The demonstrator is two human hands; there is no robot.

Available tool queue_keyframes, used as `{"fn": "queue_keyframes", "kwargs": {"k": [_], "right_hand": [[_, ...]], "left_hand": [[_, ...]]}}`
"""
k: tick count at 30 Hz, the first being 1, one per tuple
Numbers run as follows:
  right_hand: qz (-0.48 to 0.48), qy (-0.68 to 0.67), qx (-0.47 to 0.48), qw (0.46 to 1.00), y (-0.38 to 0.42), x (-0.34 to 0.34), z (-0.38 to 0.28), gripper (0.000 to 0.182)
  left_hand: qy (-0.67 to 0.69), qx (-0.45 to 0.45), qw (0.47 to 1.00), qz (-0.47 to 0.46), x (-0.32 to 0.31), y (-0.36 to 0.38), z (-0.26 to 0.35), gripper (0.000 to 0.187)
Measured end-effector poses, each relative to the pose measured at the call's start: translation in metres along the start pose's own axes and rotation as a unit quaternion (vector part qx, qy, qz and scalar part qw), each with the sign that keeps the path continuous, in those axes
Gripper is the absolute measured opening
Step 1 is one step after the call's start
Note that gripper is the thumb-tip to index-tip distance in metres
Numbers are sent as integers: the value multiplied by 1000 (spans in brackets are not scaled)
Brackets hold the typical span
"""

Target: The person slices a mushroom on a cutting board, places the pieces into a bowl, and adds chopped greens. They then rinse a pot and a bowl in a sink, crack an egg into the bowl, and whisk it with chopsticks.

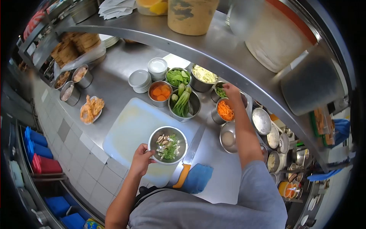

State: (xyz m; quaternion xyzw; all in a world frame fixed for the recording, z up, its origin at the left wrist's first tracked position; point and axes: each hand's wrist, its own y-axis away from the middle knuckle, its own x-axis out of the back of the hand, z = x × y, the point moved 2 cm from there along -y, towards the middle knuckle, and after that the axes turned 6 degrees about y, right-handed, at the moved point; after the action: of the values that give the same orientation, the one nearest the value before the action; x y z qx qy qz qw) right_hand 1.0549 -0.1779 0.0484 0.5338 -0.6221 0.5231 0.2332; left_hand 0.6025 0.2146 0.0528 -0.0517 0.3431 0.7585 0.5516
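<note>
My left hand point(142, 158) grips the rim of a metal bowl point(184, 142) over the cutting board point(122, 126). Inside the bowl lie chopped greens point(172, 149) and brownish pieces point(164, 139). My right hand point(231, 92) is at a small metal container of chopped green herbs point(220, 91), fingers closed at its edge; what they hold, if anything, is too small to make out. Just below that hand stands a container of shredded carrot point(225, 110). A knife with a yellow handle point(182, 176) lies right of the bowl, beside a blue cloth point(199, 178).
Pots of leafy greens point(178, 77), sliced carrots point(160, 92), bok choy point(182, 102) and shredded cabbage point(204, 74) stand behind the board, near stacked small plates point(139, 79). Fried food point(92, 108) sits at left. A metal shelf point(152, 37) overhangs the counter.
</note>
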Motion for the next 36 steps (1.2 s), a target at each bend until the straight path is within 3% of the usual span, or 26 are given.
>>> {"fn": "queue_keyframes", "kwargs": {"k": [2, 6, 14, 17, 19, 20, 22, 25, 27, 28, 29, 30, 31, 33, 34, 35, 36], "right_hand": [[-71, 101, 0, 992, -8, -25, 23, 26], [-157, 164, 30, 973, -17, -45, 18, 26], [-186, 135, 22, 973, -38, -55, 33, 22], [-125, 105, 29, 986, -37, -42, 42, 11], [-205, -156, -153, 954, -30, -18, 29, 7], [-199, -155, -157, 955, -25, -1, 18, 7], [-198, -384, -210, 877, -3, 33, -10, 7], [-157, -454, -212, 851, 42, 70, -46, 7], [-226, -404, -124, 878, 75, 80, -59, 15], [-228, -466, -104, 849, 109, 102, -95, 18], [-255, -335, -59, 905, 135, 117, -121, 18], [-317, -431, -62, 842, 166, 135, -154, 13], [-228, -377, 54, 896, 199, 141, -175, 13], [-175, -302, 157, 924, 242, 167, -226, 16], [-208, -291, 143, 923, 269, 162, -240, 11], [-242, -275, 190, 911, 292, 160, -249, 6], [-225, -270, 177, 919, 313, 172, -253, 6]], "left_hand": [[10, 0, 999, 32, 11, 4, -1, 14], [27, -3, 997, 75, 26, 12, -1, 15], [34, -15, 994, 103, 47, 16, -10, 15], [36, -11, 995, 94, 47, 14, -13, 15], [35, -10, 996, 86, 43, 14, -13, 16], [35, -12, 996, 81, 41, 14, -12, 16], [38, -10, 997, 66, 37, 13, -13, 16], [40, -6, 998, 37, 33, 12, -17, 16], [32, -5, 999, 10, 24, 11, -21, 15], [21, -2, 1000, -18, 17, 12, -21, 15], [2, 10, 1000, -15, 10, 15, -21, 14], [-19, 20, 1000, -12, 4, 17, -21, 14], [-35, 21, 998, -43, -2, 18, -24, 14], [-38, 51, 996, -68, -10, 24, -21, 15], [-54, 55, 993, -89, -15, 29, -21, 15], [-50, 60, 990, -117, -19, 35, -25, 15], [-45, 67, 987, -142, -23, 42, -28, 16]]}}
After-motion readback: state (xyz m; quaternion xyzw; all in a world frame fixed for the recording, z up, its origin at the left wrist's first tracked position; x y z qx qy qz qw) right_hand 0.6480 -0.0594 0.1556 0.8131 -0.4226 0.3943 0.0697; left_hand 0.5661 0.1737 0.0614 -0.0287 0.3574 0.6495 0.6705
